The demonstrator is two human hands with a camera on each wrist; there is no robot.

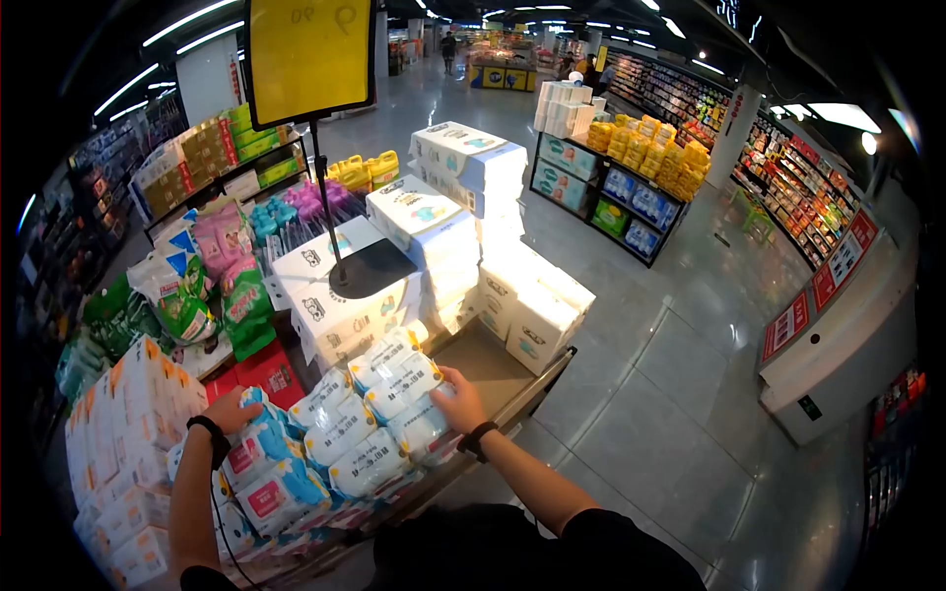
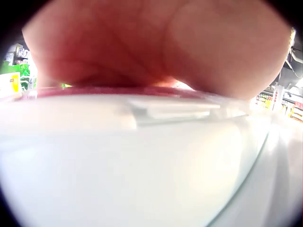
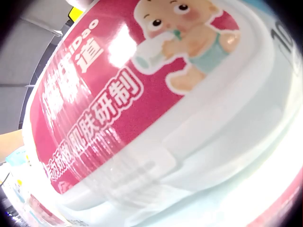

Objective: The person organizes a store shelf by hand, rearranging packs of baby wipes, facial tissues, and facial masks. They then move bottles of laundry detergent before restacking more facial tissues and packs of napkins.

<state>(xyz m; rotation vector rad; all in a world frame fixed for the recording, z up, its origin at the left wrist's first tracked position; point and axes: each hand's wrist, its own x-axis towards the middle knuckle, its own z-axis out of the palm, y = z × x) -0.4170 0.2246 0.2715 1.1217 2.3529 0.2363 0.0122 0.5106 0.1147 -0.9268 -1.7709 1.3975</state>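
Note:
Plastic-wrapped packs of baby wipes [image 1: 340, 433] lie heaped at the front of a display, with white ends and blue corners. In the head view my left hand [image 1: 232, 409] reaches over the left side of the heap; its fingertips are hidden among blue-ended packs. My right hand [image 1: 460, 402] holds the right edge of an upper pack [image 1: 399, 384], thumb side toward the top. The palm [image 2: 156, 42] lies close over a white wrapped surface [image 2: 118, 165] in the left wrist view. A pink label [image 3: 104, 104] with a cartoon baby fills the right wrist view.
White tissue cartons [image 1: 434, 227] rise behind the heap, beside a sign pole [image 1: 325, 197]. Stacked white packs [image 1: 133, 424] stand at the left, laundry bags [image 1: 177, 286] beyond. A display edge [image 1: 532, 389] runs right toward the tiled floor [image 1: 650, 414]. A cable hangs from my left wrist.

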